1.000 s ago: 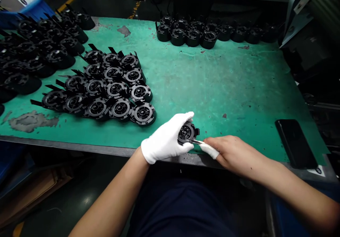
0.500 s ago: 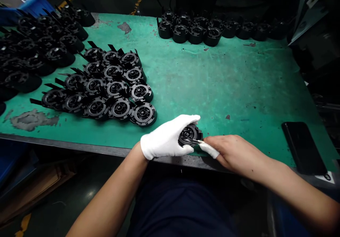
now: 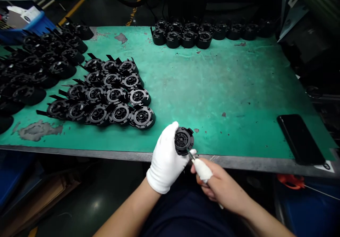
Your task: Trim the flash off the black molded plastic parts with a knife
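Note:
My left hand (image 3: 165, 161), in a white glove, is closed around a round black plastic part (image 3: 183, 140) at the table's front edge. The part's ringed face is tilted up toward me. My right hand (image 3: 216, 182) is bare apart from a white cover on the thumb. Its fingers are wrapped round a slim metal-tipped tool (image 3: 190, 154), whose exact kind I cannot make out. The tool's tip touches the lower rim of the part, or lies very close to it; the handle is mostly hidden in my fist.
Rows of similar black parts (image 3: 117, 113) stand on the green table (image 3: 202, 88) at left, with more (image 3: 188, 38) along the back. A black phone (image 3: 301, 137) lies at the right. Below the edge there is an orange-handled tool (image 3: 290, 181).
Both hands have come nearer my body, turning the part more upright. The tool has swung from lying across the part to pointing up at its lower rim. The camera view has shifted.

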`<state>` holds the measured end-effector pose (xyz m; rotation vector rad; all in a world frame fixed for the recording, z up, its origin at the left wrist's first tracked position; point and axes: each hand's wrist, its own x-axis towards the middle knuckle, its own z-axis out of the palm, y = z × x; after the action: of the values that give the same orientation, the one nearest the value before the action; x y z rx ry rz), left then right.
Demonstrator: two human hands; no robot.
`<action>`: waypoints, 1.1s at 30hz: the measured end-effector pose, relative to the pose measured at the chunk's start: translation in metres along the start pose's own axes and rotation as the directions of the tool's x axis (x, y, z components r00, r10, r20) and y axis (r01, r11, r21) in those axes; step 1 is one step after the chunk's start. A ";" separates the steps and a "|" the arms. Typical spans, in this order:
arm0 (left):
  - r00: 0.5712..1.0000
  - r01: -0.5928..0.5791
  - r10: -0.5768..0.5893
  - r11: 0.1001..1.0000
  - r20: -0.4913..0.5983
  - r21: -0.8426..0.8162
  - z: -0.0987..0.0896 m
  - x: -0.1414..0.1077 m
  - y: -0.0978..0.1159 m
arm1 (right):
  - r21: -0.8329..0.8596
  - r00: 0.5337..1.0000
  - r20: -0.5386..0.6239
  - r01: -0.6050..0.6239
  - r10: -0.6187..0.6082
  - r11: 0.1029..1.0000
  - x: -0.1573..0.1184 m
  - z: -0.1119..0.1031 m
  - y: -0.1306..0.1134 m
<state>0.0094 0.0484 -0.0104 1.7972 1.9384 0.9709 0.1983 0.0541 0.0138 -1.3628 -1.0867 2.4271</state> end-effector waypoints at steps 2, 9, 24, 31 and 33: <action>1.000 0.008 -0.008 1.000 -0.007 0.018 0.002 -0.001 0.000 | 0.110 1.000 -0.010 -0.013 0.015 0.994 -0.002 0.015 0.009; 0.999 -0.035 0.037 0.996 -0.025 0.082 0.004 0.004 -0.004 | 0.143 0.973 0.209 0.068 -0.098 0.987 -0.018 0.042 -0.003; 0.989 -0.056 0.064 0.996 -0.131 0.066 0.012 -0.007 0.001 | 0.694 0.911 -0.043 0.322 -0.410 0.644 -0.020 0.055 0.012; 0.969 -0.125 0.153 0.981 0.194 -0.146 -0.031 0.015 -0.004 | 0.136 0.792 -0.430 0.531 -0.434 0.836 -0.022 -0.018 -0.031; 0.921 -0.135 0.205 0.966 0.331 -0.221 -0.048 0.025 -0.010 | -0.195 0.820 -0.329 0.426 -0.468 0.883 -0.013 -0.038 -0.034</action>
<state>-0.0327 0.0603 0.0224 1.8966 1.4407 0.7914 0.2288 0.0923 0.0328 -1.3326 -1.2804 1.7157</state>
